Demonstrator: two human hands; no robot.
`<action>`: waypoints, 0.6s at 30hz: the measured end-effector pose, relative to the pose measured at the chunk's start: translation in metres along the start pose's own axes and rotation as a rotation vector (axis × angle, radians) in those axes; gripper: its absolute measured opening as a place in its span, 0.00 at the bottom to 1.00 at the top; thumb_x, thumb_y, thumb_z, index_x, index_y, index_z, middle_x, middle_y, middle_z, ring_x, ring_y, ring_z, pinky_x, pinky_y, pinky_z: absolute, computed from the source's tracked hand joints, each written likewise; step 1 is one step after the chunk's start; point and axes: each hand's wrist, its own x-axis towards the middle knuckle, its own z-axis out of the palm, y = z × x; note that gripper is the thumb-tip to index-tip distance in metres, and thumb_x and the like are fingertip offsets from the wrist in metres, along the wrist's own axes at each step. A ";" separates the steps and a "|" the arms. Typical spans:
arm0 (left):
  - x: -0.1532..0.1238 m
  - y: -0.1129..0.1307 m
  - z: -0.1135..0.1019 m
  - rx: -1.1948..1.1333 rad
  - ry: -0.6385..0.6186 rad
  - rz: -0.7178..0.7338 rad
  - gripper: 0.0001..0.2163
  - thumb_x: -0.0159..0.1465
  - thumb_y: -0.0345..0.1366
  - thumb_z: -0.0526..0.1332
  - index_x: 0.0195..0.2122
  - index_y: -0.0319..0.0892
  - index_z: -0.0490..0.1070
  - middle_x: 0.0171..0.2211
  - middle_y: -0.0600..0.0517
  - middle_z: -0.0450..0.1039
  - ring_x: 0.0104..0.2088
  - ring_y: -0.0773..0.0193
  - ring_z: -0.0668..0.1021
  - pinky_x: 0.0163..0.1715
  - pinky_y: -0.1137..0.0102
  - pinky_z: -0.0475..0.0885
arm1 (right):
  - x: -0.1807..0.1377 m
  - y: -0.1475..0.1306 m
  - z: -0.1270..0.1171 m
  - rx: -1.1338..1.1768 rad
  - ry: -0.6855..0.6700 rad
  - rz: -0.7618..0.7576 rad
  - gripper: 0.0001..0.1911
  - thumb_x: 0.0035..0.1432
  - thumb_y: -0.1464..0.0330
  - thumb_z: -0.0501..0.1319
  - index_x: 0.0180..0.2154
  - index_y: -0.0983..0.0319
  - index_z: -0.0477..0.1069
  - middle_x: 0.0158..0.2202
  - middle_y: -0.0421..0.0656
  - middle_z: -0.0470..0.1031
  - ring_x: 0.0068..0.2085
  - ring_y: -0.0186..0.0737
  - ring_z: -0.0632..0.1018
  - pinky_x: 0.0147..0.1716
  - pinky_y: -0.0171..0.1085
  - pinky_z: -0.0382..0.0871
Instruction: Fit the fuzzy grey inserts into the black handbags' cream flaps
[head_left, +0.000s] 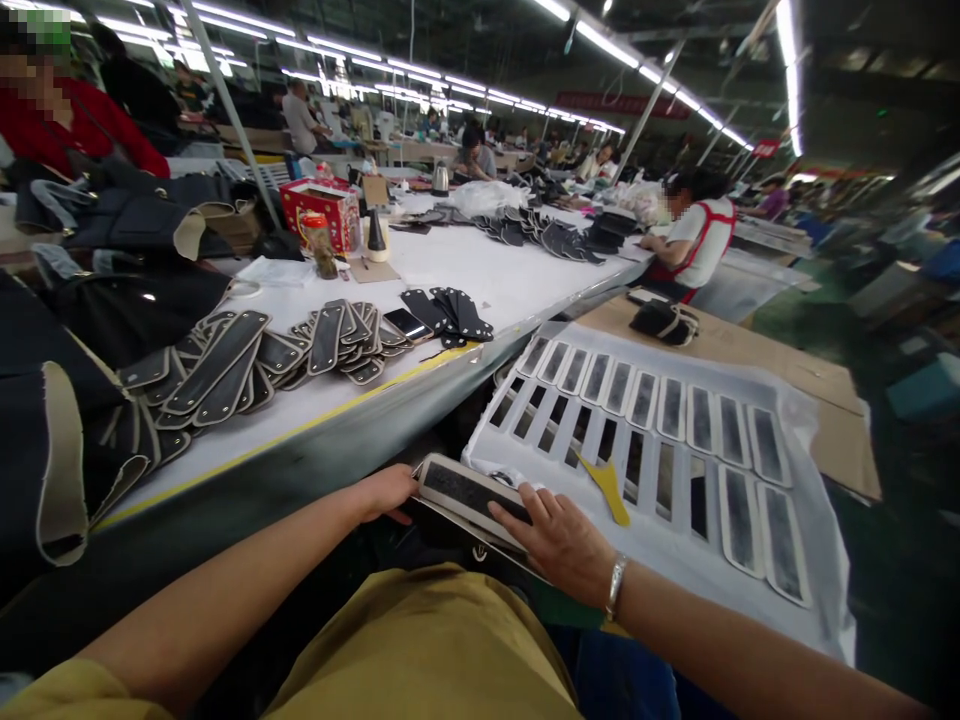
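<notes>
A long dark strip piece with a pale border [463,490] lies across a dark flat piece below the table edge. My left hand [386,492] grips the strip's left end, fingers curled under it. My right hand [559,535], with a silver bracelet on the wrist, presses flat on the strip's right end. Just right of it a white sheet [802,420] carries rows of the same strips, and a yellow scraper [609,487] lies on that sheet.
A long white table [517,275] with a yellow edge line holds piles of dark strips [225,365], a phone [406,323], a red box [322,208] and dark bags. Other workers sit along the table, one in a red and white top [701,238].
</notes>
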 end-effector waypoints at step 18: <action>0.001 0.000 0.001 -0.055 -0.038 -0.030 0.16 0.46 0.30 0.56 0.36 0.40 0.74 0.33 0.49 0.76 0.37 0.58 0.76 0.29 0.70 0.73 | 0.008 0.021 0.005 0.333 -0.198 -0.147 0.43 0.42 0.64 0.64 0.60 0.57 0.53 0.55 0.60 0.57 0.50 0.60 0.66 0.42 0.50 0.64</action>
